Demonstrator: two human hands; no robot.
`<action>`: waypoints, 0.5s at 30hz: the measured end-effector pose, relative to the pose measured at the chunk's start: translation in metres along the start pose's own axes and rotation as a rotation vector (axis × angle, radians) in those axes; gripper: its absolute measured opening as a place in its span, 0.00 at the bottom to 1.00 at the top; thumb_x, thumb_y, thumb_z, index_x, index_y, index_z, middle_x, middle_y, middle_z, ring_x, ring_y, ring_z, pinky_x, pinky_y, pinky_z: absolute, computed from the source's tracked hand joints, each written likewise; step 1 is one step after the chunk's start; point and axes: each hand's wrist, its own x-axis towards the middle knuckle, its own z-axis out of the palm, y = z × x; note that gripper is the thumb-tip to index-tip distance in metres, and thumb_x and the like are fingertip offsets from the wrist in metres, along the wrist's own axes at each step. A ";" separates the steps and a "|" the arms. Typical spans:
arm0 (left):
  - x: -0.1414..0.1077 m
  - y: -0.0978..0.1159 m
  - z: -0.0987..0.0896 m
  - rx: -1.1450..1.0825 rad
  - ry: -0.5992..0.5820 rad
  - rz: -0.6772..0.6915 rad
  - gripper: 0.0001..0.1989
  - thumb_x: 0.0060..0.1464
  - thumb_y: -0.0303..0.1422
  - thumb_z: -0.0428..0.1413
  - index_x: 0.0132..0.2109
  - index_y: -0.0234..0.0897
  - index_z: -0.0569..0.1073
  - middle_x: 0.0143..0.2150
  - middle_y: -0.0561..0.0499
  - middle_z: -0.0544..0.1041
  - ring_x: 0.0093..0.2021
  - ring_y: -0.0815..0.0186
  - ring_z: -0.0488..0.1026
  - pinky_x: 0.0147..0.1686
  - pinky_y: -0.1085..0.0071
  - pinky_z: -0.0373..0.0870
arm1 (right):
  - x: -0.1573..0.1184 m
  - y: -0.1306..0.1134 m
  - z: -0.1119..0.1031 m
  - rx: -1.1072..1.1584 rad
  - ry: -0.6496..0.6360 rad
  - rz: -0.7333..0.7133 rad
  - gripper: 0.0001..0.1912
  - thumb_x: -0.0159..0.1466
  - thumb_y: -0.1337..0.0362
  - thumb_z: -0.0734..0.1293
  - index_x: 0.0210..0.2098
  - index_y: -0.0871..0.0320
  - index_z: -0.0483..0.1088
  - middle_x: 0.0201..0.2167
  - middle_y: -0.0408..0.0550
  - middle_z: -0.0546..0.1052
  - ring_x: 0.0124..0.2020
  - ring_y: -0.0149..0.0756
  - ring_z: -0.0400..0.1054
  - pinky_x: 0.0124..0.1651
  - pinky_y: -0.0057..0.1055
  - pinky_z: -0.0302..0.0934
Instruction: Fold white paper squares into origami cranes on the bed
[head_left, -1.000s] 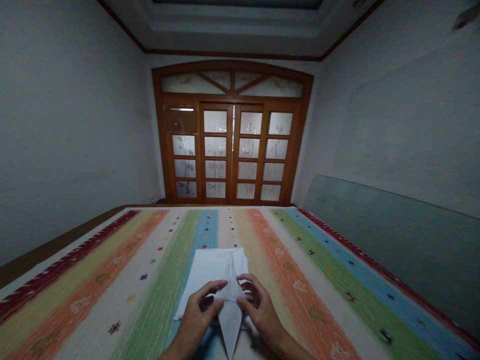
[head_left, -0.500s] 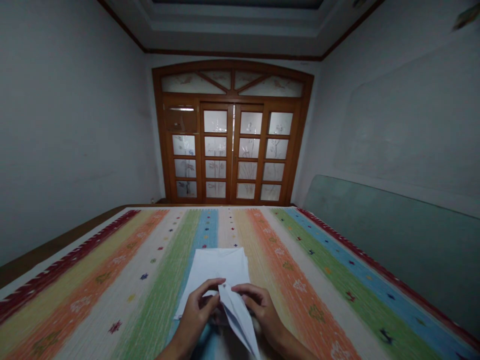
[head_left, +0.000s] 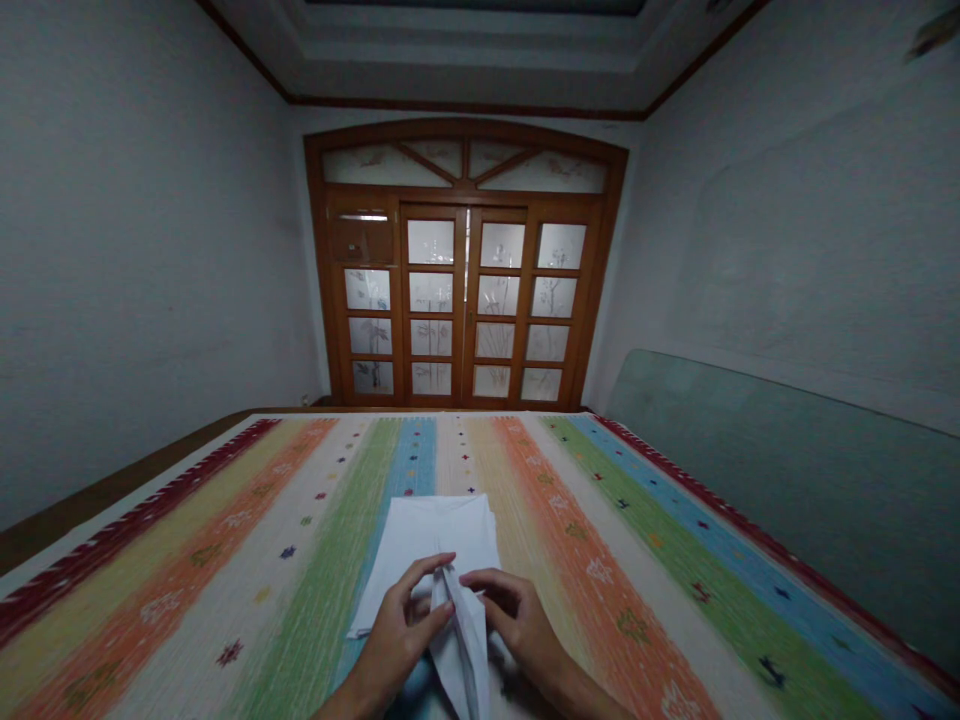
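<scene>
A folded piece of white paper (head_left: 466, 655) stands between my two hands at the bottom centre, its long narrow layers pointing toward me. My left hand (head_left: 405, 615) pinches its left side, with the thumb against the paper and the index finger near the top end. On the other side, the fingertips of my right hand (head_left: 517, 615) grip the upper right edge, the thumb partly behind the paper. Just beyond lies a stack of white paper sheets (head_left: 439, 525), flat on the striped cloth and partly covered by my hands.
The striped, patterned cloth (head_left: 300, 600) covers the table in front of me. A pale green panel (head_left: 750, 430) stands along the right side. Wooden doors with glass panes (head_left: 465, 300) close off the far end, and plain walls (head_left: 150, 250) flank the room.
The folded paper has turned, its near end swinging left so that it points more straight toward me. My left thumb has moved right and lower onto it. The stack stays put.
</scene>
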 end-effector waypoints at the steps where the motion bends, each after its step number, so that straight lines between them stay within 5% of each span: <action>1: 0.000 -0.001 0.001 -0.004 -0.004 0.006 0.30 0.47 0.45 0.68 0.56 0.39 0.75 0.51 0.43 0.78 0.37 0.60 0.78 0.39 0.67 0.74 | -0.001 0.001 0.000 -0.014 -0.001 0.001 0.21 0.59 0.46 0.73 0.41 0.56 0.82 0.40 0.57 0.84 0.43 0.52 0.78 0.47 0.44 0.69; 4: 0.001 -0.002 0.002 -0.008 -0.006 -0.021 0.31 0.46 0.41 0.68 0.57 0.38 0.73 0.47 0.44 0.79 0.34 0.62 0.78 0.34 0.70 0.73 | -0.003 0.001 -0.001 -0.056 0.014 -0.021 0.24 0.61 0.42 0.70 0.42 0.57 0.82 0.42 0.58 0.83 0.47 0.52 0.76 0.51 0.45 0.67; 8: 0.002 -0.002 0.004 0.002 0.050 -0.011 0.31 0.44 0.36 0.67 0.56 0.39 0.71 0.50 0.43 0.77 0.34 0.61 0.79 0.33 0.69 0.74 | -0.004 0.000 0.001 -0.053 -0.074 -0.001 0.27 0.63 0.41 0.67 0.44 0.59 0.79 0.40 0.57 0.81 0.36 0.45 0.76 0.33 0.35 0.68; 15: -0.001 0.002 0.006 -0.024 0.105 0.012 0.35 0.45 0.38 0.67 0.60 0.44 0.66 0.54 0.42 0.73 0.35 0.60 0.80 0.35 0.64 0.77 | -0.004 -0.002 0.006 -0.135 -0.069 -0.046 0.19 0.58 0.52 0.74 0.42 0.58 0.74 0.36 0.48 0.78 0.30 0.35 0.70 0.31 0.28 0.62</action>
